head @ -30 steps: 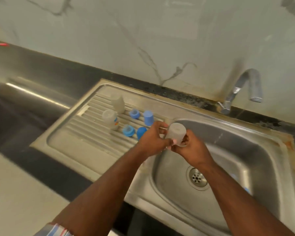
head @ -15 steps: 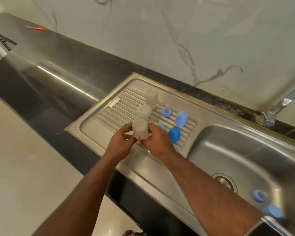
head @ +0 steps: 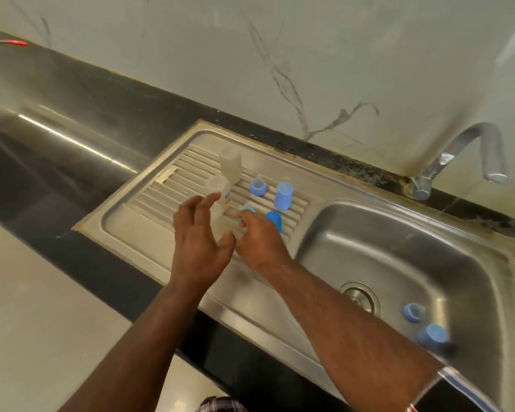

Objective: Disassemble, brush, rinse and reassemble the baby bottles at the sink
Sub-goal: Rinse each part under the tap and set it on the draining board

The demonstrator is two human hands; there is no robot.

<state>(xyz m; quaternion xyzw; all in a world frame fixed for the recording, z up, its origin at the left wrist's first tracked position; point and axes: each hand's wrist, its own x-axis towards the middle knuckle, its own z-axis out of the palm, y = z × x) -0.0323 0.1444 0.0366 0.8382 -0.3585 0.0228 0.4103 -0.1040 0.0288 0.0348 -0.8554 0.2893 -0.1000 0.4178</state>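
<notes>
While both grips (head: 201, 233) (head: 257, 237) hang released, the bottle (head: 220, 221) stands between them.

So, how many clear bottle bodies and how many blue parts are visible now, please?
Clear bottle bodies: 3
Blue parts on the drainboard: 4
Blue parts in the basin: 2
Total: 9

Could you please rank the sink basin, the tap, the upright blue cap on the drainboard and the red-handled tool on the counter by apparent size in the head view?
1. Sink basin, by far the largest.
2. Tap.
3. and 4. The upright blue cap and the red-handled tool look alike in area; the tool lies farther from the camera, so I won't rank them.
</notes>
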